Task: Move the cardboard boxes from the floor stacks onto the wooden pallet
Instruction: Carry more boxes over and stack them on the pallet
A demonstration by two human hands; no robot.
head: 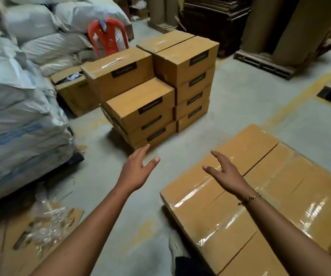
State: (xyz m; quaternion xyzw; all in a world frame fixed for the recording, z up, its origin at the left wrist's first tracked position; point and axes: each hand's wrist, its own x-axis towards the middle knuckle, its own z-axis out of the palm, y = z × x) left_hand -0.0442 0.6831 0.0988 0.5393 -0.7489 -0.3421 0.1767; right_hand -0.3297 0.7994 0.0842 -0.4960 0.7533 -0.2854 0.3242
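Brown cardboard boxes with dark labels stand in floor stacks ahead of me. The near stack [140, 112] is three high, a taller stack [188, 76] rises to its right, and one more box [116, 72] sits behind. At the lower right, several taped boxes [260, 192] lie side by side in a flat layer; whatever they rest on is hidden. My left hand [138, 168] is stretched out over the floor, fingers straight, holding nothing. My right hand [224, 168] hovers over the taped layer with spread fingers, empty too.
Big white sacks [17, 108] are piled along the left. A red plastic chair [106, 36] stands behind the stacks. An opened box [71, 90] sits at the left of them. Flattened cardboard with plastic wrap [41, 236] lies at lower left. Wooden pallets [264, 64] carry brown rolls at the back right.
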